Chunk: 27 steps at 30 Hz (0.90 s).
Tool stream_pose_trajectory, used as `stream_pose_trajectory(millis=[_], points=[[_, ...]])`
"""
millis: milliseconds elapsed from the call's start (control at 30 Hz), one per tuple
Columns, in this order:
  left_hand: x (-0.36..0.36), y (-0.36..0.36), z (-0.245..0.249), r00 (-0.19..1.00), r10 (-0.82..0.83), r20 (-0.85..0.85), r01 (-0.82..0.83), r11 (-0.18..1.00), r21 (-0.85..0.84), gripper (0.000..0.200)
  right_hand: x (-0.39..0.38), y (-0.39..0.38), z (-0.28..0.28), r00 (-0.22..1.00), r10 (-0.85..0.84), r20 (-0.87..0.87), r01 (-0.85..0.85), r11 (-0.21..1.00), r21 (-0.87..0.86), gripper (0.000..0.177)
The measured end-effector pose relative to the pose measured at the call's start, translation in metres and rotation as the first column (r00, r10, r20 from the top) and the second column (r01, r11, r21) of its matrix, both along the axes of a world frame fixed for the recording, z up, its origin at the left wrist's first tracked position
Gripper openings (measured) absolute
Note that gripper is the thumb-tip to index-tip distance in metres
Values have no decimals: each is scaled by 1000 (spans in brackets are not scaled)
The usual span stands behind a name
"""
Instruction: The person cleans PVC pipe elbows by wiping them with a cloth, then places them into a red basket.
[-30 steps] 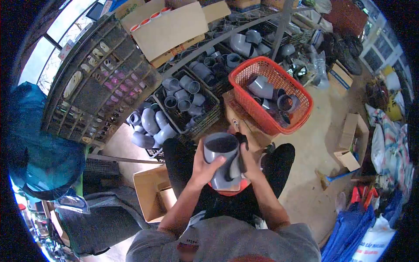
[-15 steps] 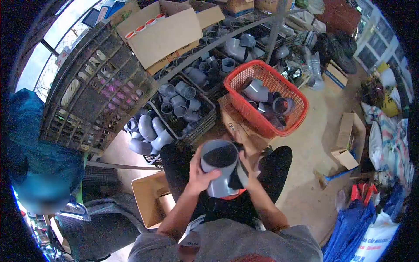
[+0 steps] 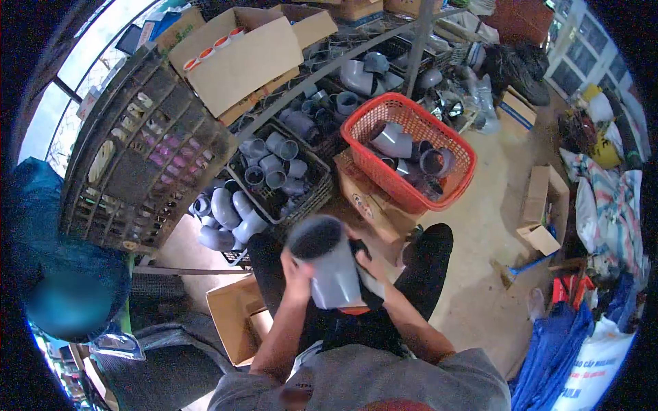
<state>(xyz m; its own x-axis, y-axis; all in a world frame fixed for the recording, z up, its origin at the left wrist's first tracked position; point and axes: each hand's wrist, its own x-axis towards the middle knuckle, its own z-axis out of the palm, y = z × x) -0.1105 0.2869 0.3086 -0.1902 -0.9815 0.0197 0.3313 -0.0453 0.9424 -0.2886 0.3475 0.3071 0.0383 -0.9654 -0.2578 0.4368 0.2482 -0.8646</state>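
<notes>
A large grey pipe fitting (image 3: 332,274) is held above the lap, its dark round opening tilted up and to the left. My left hand (image 3: 297,274) is closed on its left side. At its right side is my right hand (image 3: 372,272), with a black cloth (image 3: 371,299) between it and the fitting. The fitting is slightly blurred. Beyond the hands, a red basket (image 3: 408,194) holds several grey fittings. To its left, a dark crate (image 3: 306,205) is filled with smaller grey fittings.
A slatted dark crate (image 3: 147,161) stands tilted at the left, beside a cardboard box (image 3: 236,72) of red-capped items. An open box (image 3: 229,318) lies left of my legs, another (image 3: 545,205) on the right floor. Blue bags (image 3: 548,356) are at lower right.
The grey fitting has moved slightly left in my hands and turned, showing more of its side. My left hand has shifted left with it. The camera view has also shifted slightly.
</notes>
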Motion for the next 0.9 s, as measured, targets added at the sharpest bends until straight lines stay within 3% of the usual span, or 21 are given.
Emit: stream_pose_trajectory(millis=[33, 67, 167, 200, 267, 300, 333, 367, 400, 467, 500, 533, 567, 600, 667, 700, 733, 767, 800, 867, 900], points=[[8, -2, -29, 977, 152, -150, -138, 986, 96, 91, 2, 8, -1, 991, 25, -128, -40, 992, -120, 57], [16, -14, -20, 974, 47, -221, -20, 992, 122, 86, 4, 14, 2, 966, 35, -255, -97, 967, -235, 58], [1, -29, 39, 933, 304, -190, -276, 947, 163, 88, -4, 22, 30, 951, 117, -286, -196, 945, -263, 60], [-4, -32, 50, 918, 366, -150, -348, 928, 133, 88, -6, 19, 31, 953, 110, -284, -188, 946, -263, 60], [-2, -36, 45, 893, 349, -284, -317, 936, 156, 87, -13, 13, 33, 987, -42, -157, -20, 928, -373, 55], [2, -36, 43, 894, 299, -335, -264, 953, 147, 85, -22, 11, 8, 933, -147, -328, 23, 935, -353, 49], [8, -37, 39, 889, 250, -383, -214, 967, 136, 83, -23, 5, 12, 993, -110, -42, 93, 954, -285, 44], [21, -45, 13, 901, 134, -412, -116, 991, 69, 84, -30, 0, 8, 998, -67, -11, 63, 975, -214, 44], [45, -56, -33, 931, 43, -363, -15, 997, 78, 83, -37, -4, 5, 999, -27, 23, 30, 990, -141, 44], [16, -31, 4, 986, -56, -157, 75, 990, 116, 80, -39, -6, 5, 996, 73, 48, -66, 988, -141, 51], [9, -30, -1, 966, -205, 159, 198, 979, 56, 76, -37, -5, -5, 984, 158, -87, -163, 985, -58, 56], [3, -31, -4, 831, -308, 464, 329, 944, 39, 72, -33, -4, -15, 944, 251, -212, -249, 968, 37, 62], [-16, -33, 14, 868, -338, 364, 374, 927, -31, 70, -22, -6, -24, 988, 147, 42, -145, 989, -43, 69], [-31, -34, 32, 890, -373, 262, 411, 906, -105, 68, -19, -6, -31, 987, 152, 45, -150, 988, -43, 69], [-36, -37, 12, 916, -342, 208, 371, 922, -116, 66, -20, -4, -51, 952, -111, 285, 105, 994, 35, 73], [-37, -34, 5, 948, -315, 42, 313, 949, 34, 68, -20, -7, -76, 868, -191, 458, 196, 980, 38, 78], [-36, -27, -4, 961, -253, -115, 271, 942, 198, 70, -20, -8, -34, 805, -248, 539, 190, 968, 162, 84], [-30, -26, -30, 918, -302, -258, 360, 906, 221, 71, -24, -12, -27, 779, -257, 572, 207, 966, 153, 87], [-31, -18, -30, 916, -307, -257, 368, 900, 234, 71, -28, -18, -25, 752, -265, 604, 229, 964, 138, 92], [-36, 3, -22, 863, -435, 256, 441, 897, 38, 78, -33, -26, -29, 702, -256, 665, 221, 965, 138, 93], [-38, 7, -21, 790, -291, 539, 444, 878, -177, 77, -33, -27, -31, 655, -228, 720, 200, 972, 125, 93]])
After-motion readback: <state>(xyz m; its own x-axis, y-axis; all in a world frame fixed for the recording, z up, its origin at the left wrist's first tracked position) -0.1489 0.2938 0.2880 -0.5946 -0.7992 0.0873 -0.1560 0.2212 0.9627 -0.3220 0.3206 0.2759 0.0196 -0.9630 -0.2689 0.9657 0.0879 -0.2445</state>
